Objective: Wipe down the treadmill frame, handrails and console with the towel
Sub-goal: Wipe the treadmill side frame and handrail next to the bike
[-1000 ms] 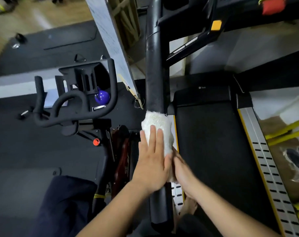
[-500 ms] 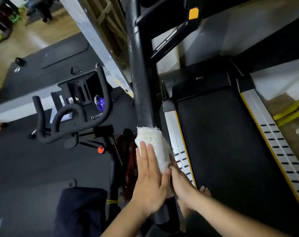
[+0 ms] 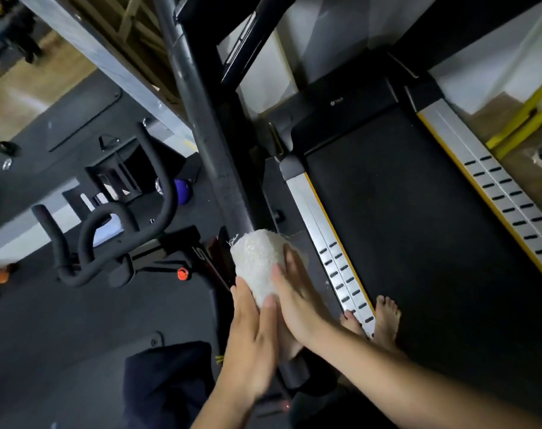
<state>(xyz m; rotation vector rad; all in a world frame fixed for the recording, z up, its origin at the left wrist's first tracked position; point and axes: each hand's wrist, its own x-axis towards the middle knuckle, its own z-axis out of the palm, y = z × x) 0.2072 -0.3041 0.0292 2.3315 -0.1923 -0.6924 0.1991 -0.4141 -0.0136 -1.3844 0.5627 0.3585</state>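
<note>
The towel [image 3: 257, 261] is white with a nubby weave. The handrail [image 3: 214, 156] is dull black, scuffed grey. The belt [image 3: 402, 227] is plain black. The side rails [image 3: 486, 181] are silver with paired rows of black slots and a yellow stripe along the inner edge. The bike [image 3: 108, 230] is black, its knob [image 3: 183, 274] orange-red. The ball [image 3: 179, 190] is purple. The mat [image 3: 62, 320] is dark grey; the bars [image 3: 523, 119] are yellow.

Gym or fitness room.
A treadmill [image 3: 402, 227] stands on the right, an exercise bike [image 3: 195, 249] on the left, both on black rubber flooring [image 3: 62, 335].
</note>
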